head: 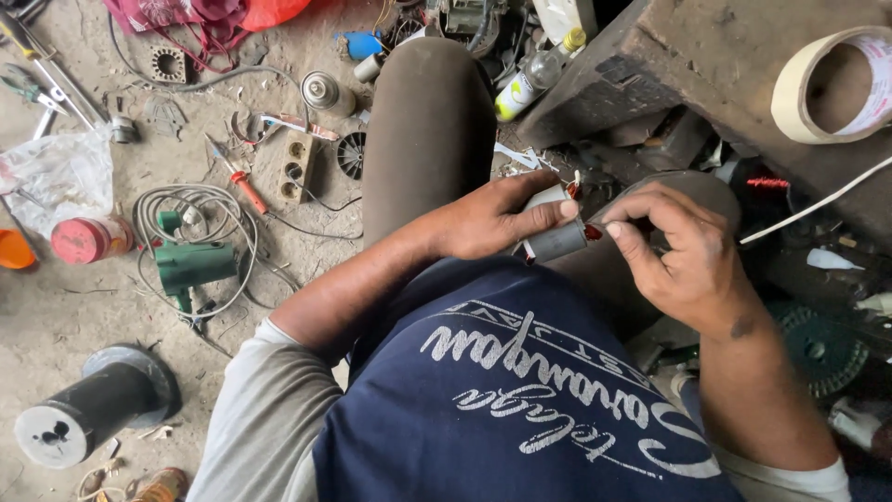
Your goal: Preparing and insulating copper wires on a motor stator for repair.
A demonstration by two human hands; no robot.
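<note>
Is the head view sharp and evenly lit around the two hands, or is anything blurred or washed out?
Head view: soft, even daylight with no hard shadows; left hand, right hand and the small grey cylinder between them are sharp. The white plastic bag at far left looks slightly washed out. Edges bend a little from the wide lens.

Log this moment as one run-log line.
left hand: holds small grey cylinder | right hand: fingertips at its red end | over knee
</note>
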